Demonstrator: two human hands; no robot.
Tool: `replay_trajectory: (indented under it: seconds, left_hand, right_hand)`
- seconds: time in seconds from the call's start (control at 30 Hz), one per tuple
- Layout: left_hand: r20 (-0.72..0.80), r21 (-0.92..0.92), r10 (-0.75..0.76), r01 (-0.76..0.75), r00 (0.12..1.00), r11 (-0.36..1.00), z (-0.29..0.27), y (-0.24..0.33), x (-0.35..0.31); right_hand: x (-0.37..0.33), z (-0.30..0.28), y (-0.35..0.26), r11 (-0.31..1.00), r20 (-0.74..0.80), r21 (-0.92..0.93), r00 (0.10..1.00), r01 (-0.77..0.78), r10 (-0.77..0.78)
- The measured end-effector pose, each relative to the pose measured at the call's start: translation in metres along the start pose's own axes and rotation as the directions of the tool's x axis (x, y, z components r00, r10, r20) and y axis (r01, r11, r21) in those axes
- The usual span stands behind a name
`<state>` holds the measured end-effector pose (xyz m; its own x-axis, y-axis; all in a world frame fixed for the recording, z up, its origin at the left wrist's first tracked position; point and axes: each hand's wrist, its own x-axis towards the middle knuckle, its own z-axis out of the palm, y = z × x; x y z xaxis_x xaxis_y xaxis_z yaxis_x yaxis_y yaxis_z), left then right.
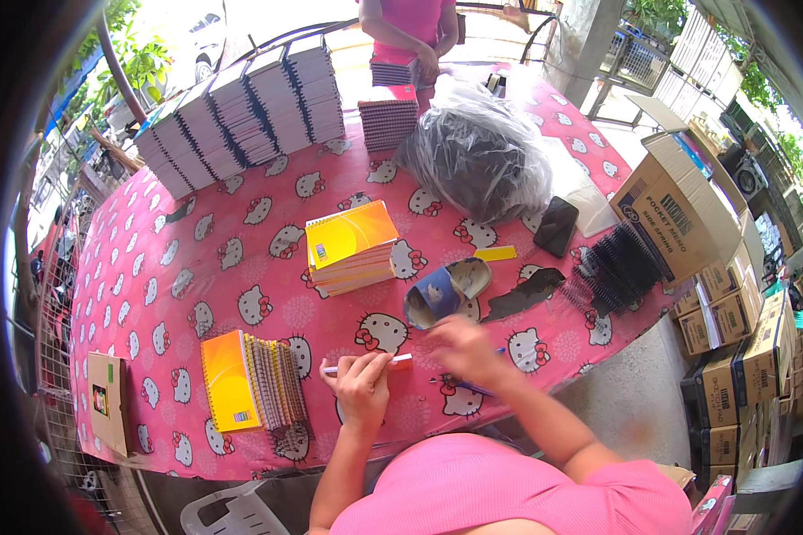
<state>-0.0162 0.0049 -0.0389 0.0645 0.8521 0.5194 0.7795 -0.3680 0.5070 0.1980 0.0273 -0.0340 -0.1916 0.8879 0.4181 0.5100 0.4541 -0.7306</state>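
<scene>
My left hand is closed around a thin white strip with a red end, seen edge-on; its exact kind does not show. Just to its right, my right hand is blurred, and I cannot make out whether its fingers hold anything. Beyond the right hand lies a blue slide sandal on the pink patterned tablecloth. Close under the right wrist is a thin blue pen-like thing. Yellow-orange spiral notebooks are stacked past my hands, and another group of spiral notebooks stands to the left.
Tall spiral-bound stacks line the far left. A clear plastic bag of dark material, a phone, black spiral coils and an open carton fill the right side. Across the table, a person in pink stands by more notebooks.
</scene>
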Motion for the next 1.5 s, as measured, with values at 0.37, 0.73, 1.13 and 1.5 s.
replay_trajectory:
  seconds: [0.37,0.73,1.13,1.5]
  left_hand:
    - [0.047,-0.094,-0.023,0.027,0.999,0.995,0.000,0.012,0.002]
    - [0.082,-0.114,-0.010,0.019,0.997,0.993,-0.010,0.013,0.006]
    - [0.081,-0.086,-0.018,0.025,0.997,0.996,-0.005,0.011,0.003]
    - [0.074,-0.081,-0.026,0.031,0.997,0.996,-0.008,0.015,0.002]
  right_hand:
    - [-0.068,-0.182,0.128,0.587,-0.446,-0.611,0.843,-0.532,0.300]
    - [-0.011,-0.030,-0.012,0.995,0.133,0.066,0.989,-0.077,0.068]
    - [0.020,-0.023,-0.010,0.924,0.500,0.193,0.843,-0.329,0.196]
    - [0.017,-0.019,-0.008,0.913,0.466,0.241,0.865,-0.329,0.189]
